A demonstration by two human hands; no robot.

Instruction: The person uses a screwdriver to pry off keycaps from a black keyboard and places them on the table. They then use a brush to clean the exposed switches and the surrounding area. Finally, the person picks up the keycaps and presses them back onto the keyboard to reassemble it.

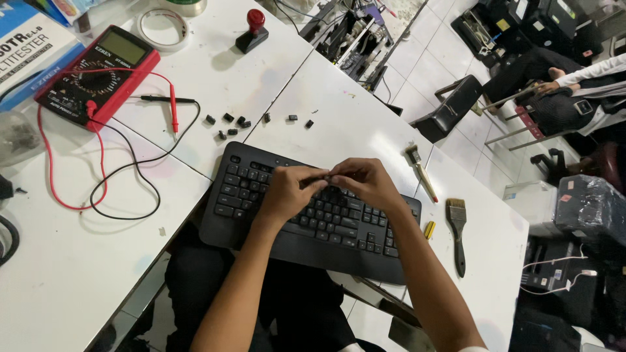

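Observation:
A black keyboard (248,189) lies across the white table's front edge, partly over my lap. Both hands hover above its middle rows. My left hand (287,190) and my right hand (364,181) meet fingertip to fingertip, pinching a small dark piece (324,176) between them; it looks like a keycap, but it is mostly hidden by my fingers. Several loose black keycaps (229,125) lie on the table just beyond the keyboard.
A red multimeter (98,72) with red and black leads sits at the left. A tape roll (163,29) and a red-knobbed stamp (253,31) lie further back. Two brushes (456,228) rest right of the keyboard. Another person (587,78) sits far right.

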